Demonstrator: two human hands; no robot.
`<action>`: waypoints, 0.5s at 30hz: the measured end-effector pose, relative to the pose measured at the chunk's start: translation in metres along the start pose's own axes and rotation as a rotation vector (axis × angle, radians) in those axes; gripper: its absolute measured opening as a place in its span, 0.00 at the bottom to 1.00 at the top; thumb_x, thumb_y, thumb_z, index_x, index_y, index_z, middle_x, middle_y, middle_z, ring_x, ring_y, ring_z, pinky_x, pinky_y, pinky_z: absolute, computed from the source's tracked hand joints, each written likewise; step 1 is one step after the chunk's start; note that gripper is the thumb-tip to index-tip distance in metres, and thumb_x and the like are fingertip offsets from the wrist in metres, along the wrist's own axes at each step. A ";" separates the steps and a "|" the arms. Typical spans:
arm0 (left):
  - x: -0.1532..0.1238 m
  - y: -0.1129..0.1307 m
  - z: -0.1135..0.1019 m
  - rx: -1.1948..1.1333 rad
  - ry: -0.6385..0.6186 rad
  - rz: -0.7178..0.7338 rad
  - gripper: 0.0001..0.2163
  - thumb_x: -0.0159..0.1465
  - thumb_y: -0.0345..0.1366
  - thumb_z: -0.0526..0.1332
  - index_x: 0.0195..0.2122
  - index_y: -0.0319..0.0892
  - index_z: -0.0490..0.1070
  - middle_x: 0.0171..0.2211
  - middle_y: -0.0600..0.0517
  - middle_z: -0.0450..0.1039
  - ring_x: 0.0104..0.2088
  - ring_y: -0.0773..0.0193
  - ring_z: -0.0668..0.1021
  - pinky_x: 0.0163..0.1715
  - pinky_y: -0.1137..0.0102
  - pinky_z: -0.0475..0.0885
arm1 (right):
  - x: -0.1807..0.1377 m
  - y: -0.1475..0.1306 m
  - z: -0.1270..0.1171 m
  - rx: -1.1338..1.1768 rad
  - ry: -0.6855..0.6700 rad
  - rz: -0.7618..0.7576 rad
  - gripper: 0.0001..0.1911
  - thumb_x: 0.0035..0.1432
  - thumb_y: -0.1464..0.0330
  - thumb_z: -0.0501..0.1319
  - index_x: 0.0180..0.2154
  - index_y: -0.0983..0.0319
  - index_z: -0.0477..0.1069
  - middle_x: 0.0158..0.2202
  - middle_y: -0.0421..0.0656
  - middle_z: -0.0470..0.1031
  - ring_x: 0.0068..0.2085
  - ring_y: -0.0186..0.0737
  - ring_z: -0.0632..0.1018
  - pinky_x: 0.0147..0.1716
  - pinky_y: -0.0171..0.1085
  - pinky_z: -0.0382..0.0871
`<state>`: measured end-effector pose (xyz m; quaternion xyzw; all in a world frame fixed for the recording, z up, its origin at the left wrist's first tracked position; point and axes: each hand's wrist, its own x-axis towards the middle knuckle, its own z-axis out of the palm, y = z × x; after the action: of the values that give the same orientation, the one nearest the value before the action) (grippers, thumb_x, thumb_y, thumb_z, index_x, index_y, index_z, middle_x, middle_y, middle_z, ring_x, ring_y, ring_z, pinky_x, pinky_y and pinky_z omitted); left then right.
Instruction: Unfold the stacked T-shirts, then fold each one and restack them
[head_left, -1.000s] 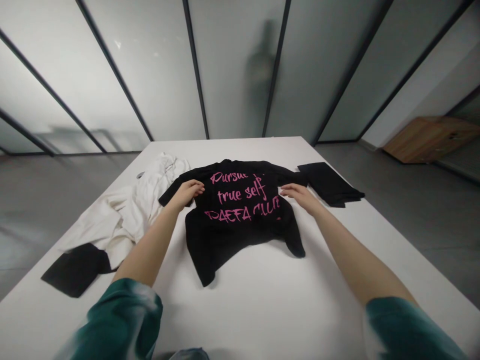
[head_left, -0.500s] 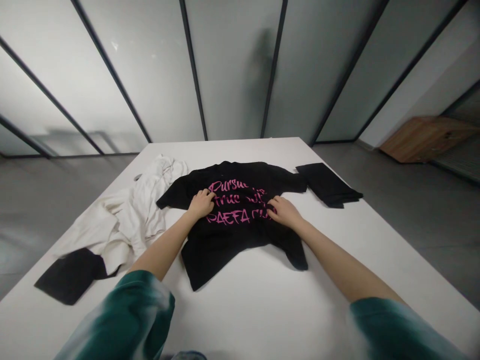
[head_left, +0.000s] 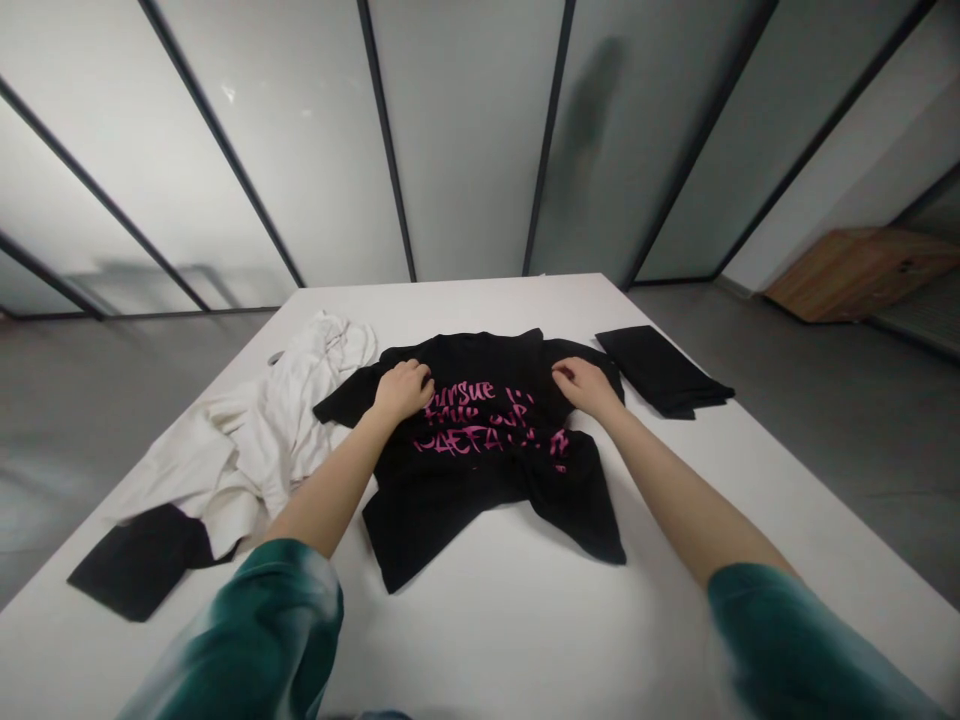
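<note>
A black T-shirt [head_left: 465, 350] with pink lettering lies rumpled on the white table [head_left: 480, 620], its hem spread toward me and bunched at the right. My left hand [head_left: 403, 390] is on the left of its chest, fingers curled and closed on the fabric beside the lettering. My right hand [head_left: 586, 387] is at the shirt's right side near the sleeve, thumb and fingers pinched together on the cloth. The fingertips of both hands are partly hidden.
At the left lies a crumpled white garment [head_left: 262, 430], with a dark cloth piece [head_left: 139, 565] at its near end. A folded black garment [head_left: 660, 370] lies at the right edge. Frosted glass panels [head_left: 465, 150] stand behind the table; a wooden cabinet [head_left: 847, 275] is far right.
My right hand has moved up and right, away from the lettering, and the shirt's upper right part has shifted with more lettering showing. My left hand has moved slightly farther away.
</note>
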<state>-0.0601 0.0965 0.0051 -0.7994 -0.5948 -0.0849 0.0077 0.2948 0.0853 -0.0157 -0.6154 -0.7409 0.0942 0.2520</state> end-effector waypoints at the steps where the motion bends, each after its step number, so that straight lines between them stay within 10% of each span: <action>1: 0.002 0.000 0.008 -0.005 0.011 0.010 0.22 0.67 0.44 0.50 0.55 0.40 0.72 0.54 0.38 0.72 0.56 0.48 0.73 0.54 0.59 0.66 | 0.005 0.004 0.006 -0.049 -0.006 -0.005 0.19 0.63 0.62 0.55 0.50 0.62 0.75 0.51 0.51 0.77 0.53 0.50 0.75 0.52 0.45 0.68; 7: 0.003 -0.013 0.042 -0.032 -0.294 -0.067 0.39 0.64 0.61 0.51 0.70 0.43 0.52 0.72 0.40 0.45 0.70 0.41 0.50 0.65 0.44 0.48 | -0.002 0.017 0.038 -0.274 -0.247 0.150 0.36 0.63 0.49 0.53 0.66 0.62 0.60 0.70 0.56 0.53 0.69 0.62 0.55 0.63 0.63 0.48; 15: -0.009 -0.027 0.040 -0.009 -0.353 0.002 0.47 0.55 0.66 0.58 0.71 0.49 0.49 0.73 0.42 0.39 0.70 0.37 0.46 0.64 0.42 0.46 | -0.023 0.021 0.032 -0.273 -0.274 0.125 0.40 0.60 0.46 0.57 0.65 0.62 0.61 0.70 0.55 0.53 0.69 0.60 0.55 0.65 0.59 0.48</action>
<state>-0.0831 0.1001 -0.0383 -0.8026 -0.5855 0.0540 -0.1004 0.2999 0.0739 -0.0583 -0.6700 -0.7346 0.0909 0.0568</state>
